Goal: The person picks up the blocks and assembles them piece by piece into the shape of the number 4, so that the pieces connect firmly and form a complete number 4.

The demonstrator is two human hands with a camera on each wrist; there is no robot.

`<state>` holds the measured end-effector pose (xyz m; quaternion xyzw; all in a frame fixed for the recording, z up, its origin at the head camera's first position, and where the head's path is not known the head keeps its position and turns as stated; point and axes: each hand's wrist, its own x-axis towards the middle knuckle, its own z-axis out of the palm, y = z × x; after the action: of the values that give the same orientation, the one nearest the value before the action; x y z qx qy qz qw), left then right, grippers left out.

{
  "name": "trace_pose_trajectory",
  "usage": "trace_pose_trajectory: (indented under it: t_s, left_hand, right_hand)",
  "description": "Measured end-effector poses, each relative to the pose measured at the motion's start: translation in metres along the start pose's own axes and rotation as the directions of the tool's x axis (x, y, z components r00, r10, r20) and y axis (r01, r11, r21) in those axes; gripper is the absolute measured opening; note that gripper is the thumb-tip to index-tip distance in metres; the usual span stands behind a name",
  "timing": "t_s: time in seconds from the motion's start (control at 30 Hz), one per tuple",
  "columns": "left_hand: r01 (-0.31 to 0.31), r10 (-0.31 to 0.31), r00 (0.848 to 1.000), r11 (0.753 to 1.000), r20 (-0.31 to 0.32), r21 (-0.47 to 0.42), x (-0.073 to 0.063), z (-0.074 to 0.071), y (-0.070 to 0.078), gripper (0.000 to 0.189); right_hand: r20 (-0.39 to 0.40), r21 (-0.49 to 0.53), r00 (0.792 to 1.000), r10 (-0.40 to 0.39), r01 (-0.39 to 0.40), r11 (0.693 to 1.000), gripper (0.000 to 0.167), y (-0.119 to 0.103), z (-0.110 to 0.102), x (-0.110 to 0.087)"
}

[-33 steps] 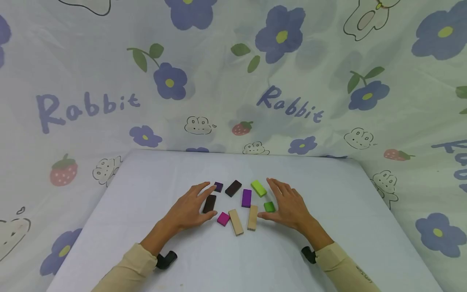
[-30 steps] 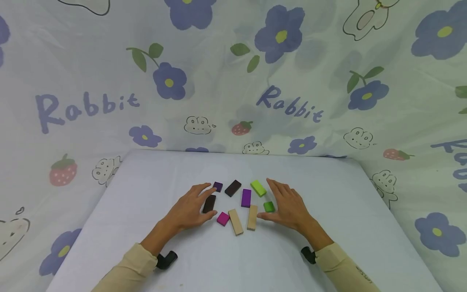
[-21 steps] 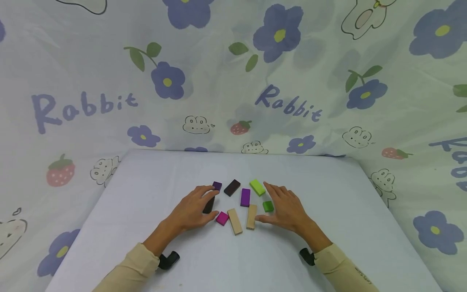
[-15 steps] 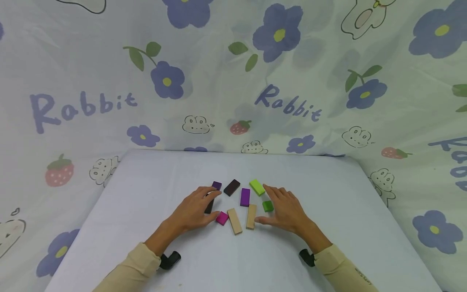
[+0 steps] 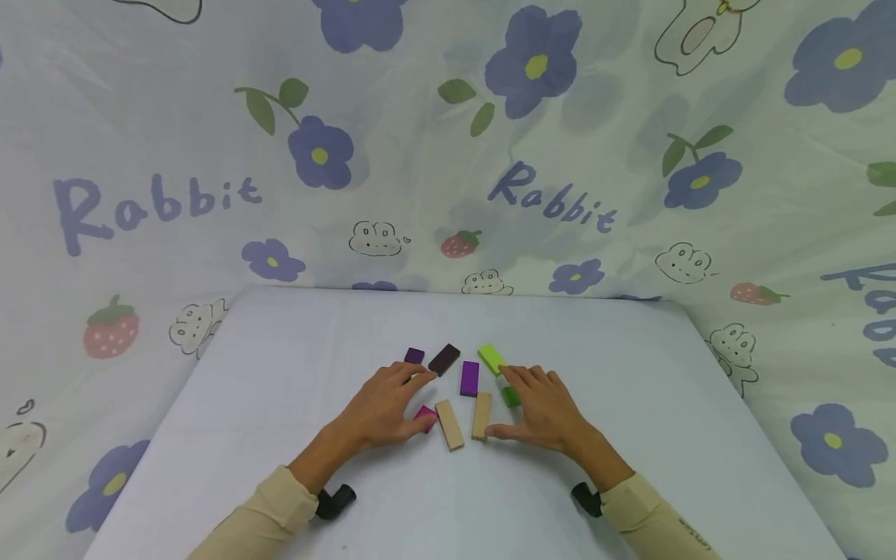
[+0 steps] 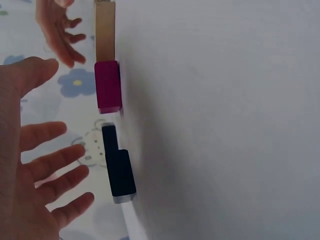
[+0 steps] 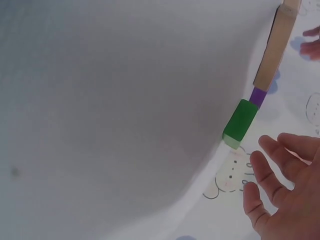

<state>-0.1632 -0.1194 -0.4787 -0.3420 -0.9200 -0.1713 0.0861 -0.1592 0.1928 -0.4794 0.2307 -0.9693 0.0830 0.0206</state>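
Note:
Relaxed and holding nothing, my left hand (image 5: 378, 408) hovers over the left blocks in the head view. Its thumb overlaps a magenta block (image 5: 425, 416); a dark block (image 6: 120, 172), seen in the left wrist view, is covered by the hand in the head view. My right hand (image 5: 549, 412) is spread over the right side, fingertips by a lime block (image 5: 491, 359), a green block (image 5: 510, 397) partly behind it. Its thumb tip is at the near end of a natural wood block (image 5: 481, 414). Between the hands lie another wood block (image 5: 449, 425) and a purple block (image 5: 470, 378).
A dark brown block (image 5: 444, 359) and a small dark purple block (image 5: 414, 355) lie at the far side of the group. A white cloth covers the table (image 5: 616, 350). A printed fabric curtain (image 5: 420, 155) hangs behind it. Each wrist carries a black camera mount (image 5: 336, 502).
My left hand has moved right, now covering the dark block and overlapping the magenta one. My right hand has shifted slightly left and nearer the person. The blocks lie as before.

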Motion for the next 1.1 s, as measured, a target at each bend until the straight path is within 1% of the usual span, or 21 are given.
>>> trace_pose_trajectory:
  t_s: [0.27, 0.47, 0.63, 0.87, 1.0, 1.1]
  left_hand:
    - [0.008, -0.009, 1.000, 0.999, 0.021, 0.038, 0.001, 0.004, 0.004, 0.067]
    - [0.011, -0.011, 1.000, 1.000, 0.028, 0.024, 0.002, 0.004, 0.008, 0.069]
    - [0.018, -0.019, 0.998, 1.000, 0.063, 0.025, 0.004, 0.004, 0.009, 0.074]
    - [0.021, -0.026, 0.991, 0.999, 0.128, 0.036, 0.006, 0.004, 0.012, 0.079]
    - [0.030, -0.033, 0.988, 0.999, 0.152, 0.025, 0.007, 0.003, 0.015, 0.080]
    - [0.027, -0.032, 0.986, 0.999, 0.163, 0.034, 0.007, 0.004, 0.015, 0.080]
  right_hand:
    - [0.011, -0.016, 1.000, -0.002, 0.002, 1.000, 0.112, -0.001, 0.002, -0.001]
    - [0.005, -0.029, 1.000, -0.006, 0.006, 1.000, 0.112, -0.002, 0.003, -0.002]
    - [0.018, -0.038, 1.000, -0.004, 0.005, 0.999, 0.111, -0.002, 0.004, -0.002]
    - [0.047, -0.044, 0.999, -0.005, 0.007, 0.999, 0.110, -0.004, 0.003, -0.002]
    - [0.065, -0.043, 0.998, -0.002, 0.005, 0.999, 0.107, -0.007, 0.002, -0.002]
    - [0.075, -0.048, 0.997, 0.001, 0.003, 0.999, 0.105, -0.009, 0.002, -0.002]
